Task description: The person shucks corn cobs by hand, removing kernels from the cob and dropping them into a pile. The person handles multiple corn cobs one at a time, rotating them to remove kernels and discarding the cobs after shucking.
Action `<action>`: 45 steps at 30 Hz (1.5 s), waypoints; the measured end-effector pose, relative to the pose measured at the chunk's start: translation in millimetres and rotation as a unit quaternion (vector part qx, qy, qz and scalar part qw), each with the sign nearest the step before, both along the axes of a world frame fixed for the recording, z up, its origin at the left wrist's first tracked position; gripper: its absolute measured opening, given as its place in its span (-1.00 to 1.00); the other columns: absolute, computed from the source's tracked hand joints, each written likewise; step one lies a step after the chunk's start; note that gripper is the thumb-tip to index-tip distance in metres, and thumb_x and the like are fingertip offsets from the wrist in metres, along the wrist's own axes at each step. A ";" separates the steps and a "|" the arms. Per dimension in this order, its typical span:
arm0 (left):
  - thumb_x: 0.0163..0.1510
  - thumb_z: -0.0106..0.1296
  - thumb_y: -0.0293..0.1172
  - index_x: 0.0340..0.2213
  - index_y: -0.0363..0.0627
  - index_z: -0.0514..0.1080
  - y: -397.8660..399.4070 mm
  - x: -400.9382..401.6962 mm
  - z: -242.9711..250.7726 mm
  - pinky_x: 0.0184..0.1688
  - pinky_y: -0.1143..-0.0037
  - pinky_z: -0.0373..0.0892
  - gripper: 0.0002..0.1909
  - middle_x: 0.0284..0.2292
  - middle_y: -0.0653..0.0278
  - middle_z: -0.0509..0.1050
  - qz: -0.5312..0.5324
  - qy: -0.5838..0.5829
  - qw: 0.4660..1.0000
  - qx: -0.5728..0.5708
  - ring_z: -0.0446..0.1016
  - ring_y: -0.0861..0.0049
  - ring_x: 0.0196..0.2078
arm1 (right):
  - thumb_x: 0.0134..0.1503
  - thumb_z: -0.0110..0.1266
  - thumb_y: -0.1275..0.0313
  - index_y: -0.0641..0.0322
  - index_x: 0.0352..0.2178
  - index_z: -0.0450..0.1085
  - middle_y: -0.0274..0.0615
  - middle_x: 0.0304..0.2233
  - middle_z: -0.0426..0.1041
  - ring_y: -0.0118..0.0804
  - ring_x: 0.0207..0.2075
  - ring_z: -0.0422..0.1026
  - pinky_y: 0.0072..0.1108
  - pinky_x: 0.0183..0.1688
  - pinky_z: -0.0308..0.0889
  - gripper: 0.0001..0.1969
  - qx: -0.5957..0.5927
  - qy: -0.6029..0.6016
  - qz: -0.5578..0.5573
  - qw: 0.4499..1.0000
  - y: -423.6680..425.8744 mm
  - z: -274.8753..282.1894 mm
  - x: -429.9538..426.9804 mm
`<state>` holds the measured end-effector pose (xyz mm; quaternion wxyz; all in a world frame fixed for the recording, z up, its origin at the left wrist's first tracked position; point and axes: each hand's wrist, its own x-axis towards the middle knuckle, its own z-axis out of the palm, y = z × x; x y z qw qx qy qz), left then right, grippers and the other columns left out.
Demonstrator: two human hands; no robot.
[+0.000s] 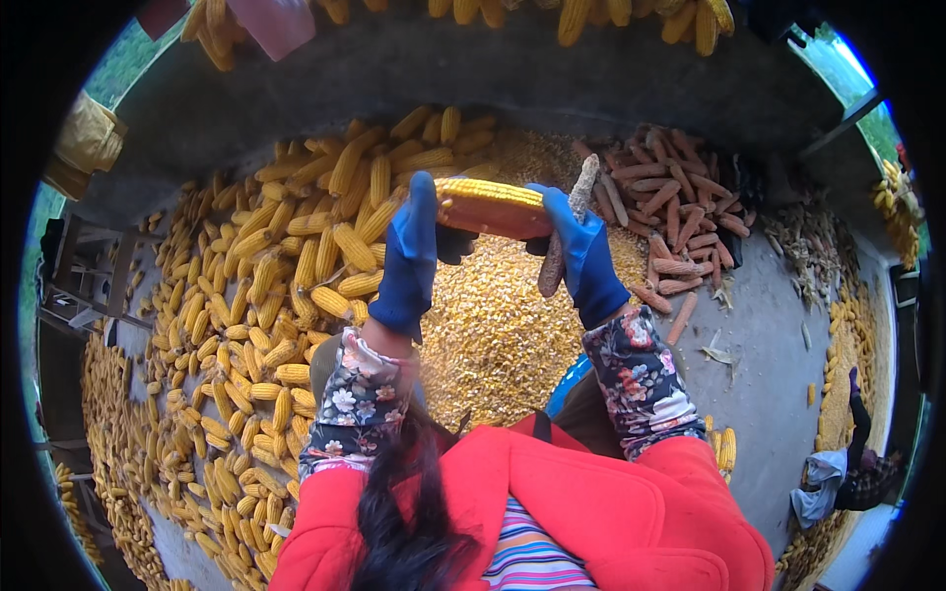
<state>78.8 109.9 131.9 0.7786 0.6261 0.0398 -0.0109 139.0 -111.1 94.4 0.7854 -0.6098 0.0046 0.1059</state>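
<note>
Between my two blue-gloved hands is an ear of corn [491, 207], held level. Yellow kernels line its upper edge, while the side towards me is bare reddish cob. My left hand [414, 236] grips its left end. At the right end, my right hand [580, 247] grips the ear and also has a stripped cob [584, 188] in it, tilted, sticking out above and below the hand. Beneath both hands lies a heap of loose kernels [502, 325]. Some fingers are hidden behind the ear.
A large pile of unshelled ears [295, 251] spreads to the left. Bare reddish cobs [672, 199] are heaped at the right, with dry husks [805, 244] beyond on the concrete floor [746, 384]. More ears hang along the top. A person [861, 473] is at the far right.
</note>
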 end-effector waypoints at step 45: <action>0.13 0.31 -0.35 -0.03 -0.19 0.37 -40.8 20.3 -19.3 -0.13 0.57 0.42 -0.56 -0.23 0.35 0.47 0.113 -0.061 0.990 -0.056 0.47 0.66 -0.20 | 0.34 -0.06 -0.08 0.32 0.04 0.42 -0.03 -0.12 0.57 -0.23 -0.14 0.60 -0.45 -0.07 0.54 -0.39 0.169 0.224 0.193 0.940 30.0 -30.5 -29.8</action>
